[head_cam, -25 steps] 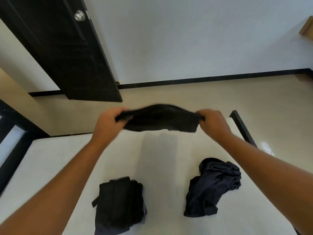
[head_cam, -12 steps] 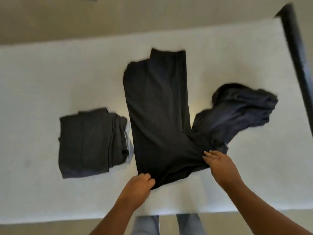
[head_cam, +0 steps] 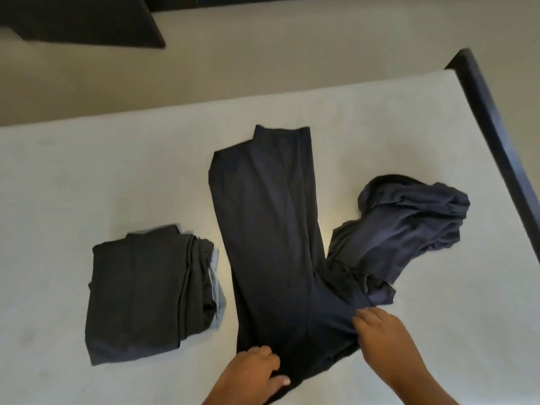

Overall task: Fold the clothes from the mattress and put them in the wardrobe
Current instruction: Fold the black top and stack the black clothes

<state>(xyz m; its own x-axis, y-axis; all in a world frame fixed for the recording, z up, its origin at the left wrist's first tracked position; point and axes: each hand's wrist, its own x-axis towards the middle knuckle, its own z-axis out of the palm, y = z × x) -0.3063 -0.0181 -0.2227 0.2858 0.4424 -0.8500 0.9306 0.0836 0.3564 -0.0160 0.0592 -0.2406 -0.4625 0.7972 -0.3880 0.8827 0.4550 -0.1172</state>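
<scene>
Black trousers (head_cam: pixel 271 244) lie stretched out flat on the white mattress (head_cam: pixel 87 176), legs pointing away from me and the waist at the near edge. My left hand (head_cam: pixel 251 372) grips the waist's near left corner, fingers curled and thumb on the cloth. My right hand (head_cam: pixel 382 340) holds the waist's right side, where the fabric creases toward its fingers. A folded stack of dark clothes (head_cam: pixel 146 293) sits left of the trousers. A crumpled dark blue garment (head_cam: pixel 409 229) lies to the right, its lower part partly under the trousers' waist.
A black bed frame rail (head_cam: pixel 496 127) runs along the mattress's right edge. Beige floor (head_cam: pixel 263 68) lies beyond the far edge, and a dark door (head_cam: pixel 87 21) shows at the top left. The wardrobe is out of view.
A second ago both hands held the trousers bunched up in the air. They now lie spread on the mattress, and my view has tilted down onto them.
</scene>
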